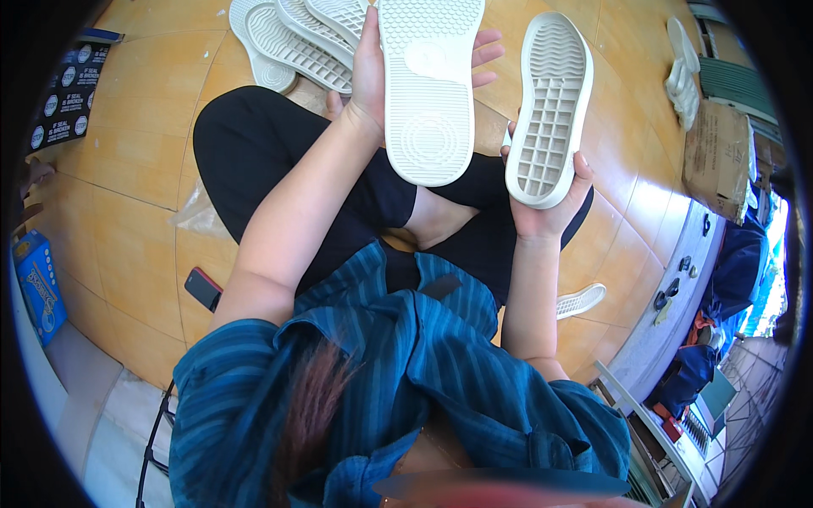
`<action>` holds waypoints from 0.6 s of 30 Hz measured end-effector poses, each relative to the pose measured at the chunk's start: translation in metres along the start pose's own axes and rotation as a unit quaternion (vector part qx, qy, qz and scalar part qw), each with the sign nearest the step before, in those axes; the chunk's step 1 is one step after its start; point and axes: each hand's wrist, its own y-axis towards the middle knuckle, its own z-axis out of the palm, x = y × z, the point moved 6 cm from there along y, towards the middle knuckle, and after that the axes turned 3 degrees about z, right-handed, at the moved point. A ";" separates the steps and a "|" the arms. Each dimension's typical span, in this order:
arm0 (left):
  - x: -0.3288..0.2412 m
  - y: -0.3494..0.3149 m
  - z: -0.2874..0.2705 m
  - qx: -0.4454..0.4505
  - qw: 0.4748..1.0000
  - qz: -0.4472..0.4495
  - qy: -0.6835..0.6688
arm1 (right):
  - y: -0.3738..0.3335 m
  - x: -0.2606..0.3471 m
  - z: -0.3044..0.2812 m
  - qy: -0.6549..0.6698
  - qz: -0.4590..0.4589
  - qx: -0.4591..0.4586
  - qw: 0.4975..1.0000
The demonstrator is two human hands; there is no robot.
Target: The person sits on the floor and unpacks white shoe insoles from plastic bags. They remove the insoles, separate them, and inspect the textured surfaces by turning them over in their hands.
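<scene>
Left hand (373, 72) holds a white shoe sole (429, 85) tread up; right hand (546, 207) holds another sole (549, 106), gridded inside showing.

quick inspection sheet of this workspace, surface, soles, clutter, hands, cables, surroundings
surface: tan tiled floor; the person sits on it cross-legged
job's things: white sole, tread side up; second white sole, gridded inner side up; stack of soles on the floor ahead
clutter: phone by the left knee; stray sole at the right; clear plastic bag; blue box
grippers: left hand grips the tread-up sole; right hand cups the heel end of the gridded sole
cables: nothing seen
surroundings: cardboard box, white pieces, clothing at the far right
</scene>
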 end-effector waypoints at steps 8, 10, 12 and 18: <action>-0.003 -0.004 -0.002 -0.196 0.974 0.020 0.110 | 0.002 -0.003 0.008 -0.035 -0.005 -0.008 0.999; -0.004 -0.004 -0.005 -0.201 0.973 0.018 0.113 | 0.001 -0.004 0.008 -0.037 -0.003 -0.019 0.999; -0.003 -0.005 -0.010 -0.206 0.972 0.016 0.113 | 0.001 -0.004 0.009 -0.039 0.001 -0.025 0.999; 0.004 0.001 0.000 -0.024 0.999 -0.013 0.025 | -0.002 -0.006 0.010 -0.052 0.009 -0.026 0.998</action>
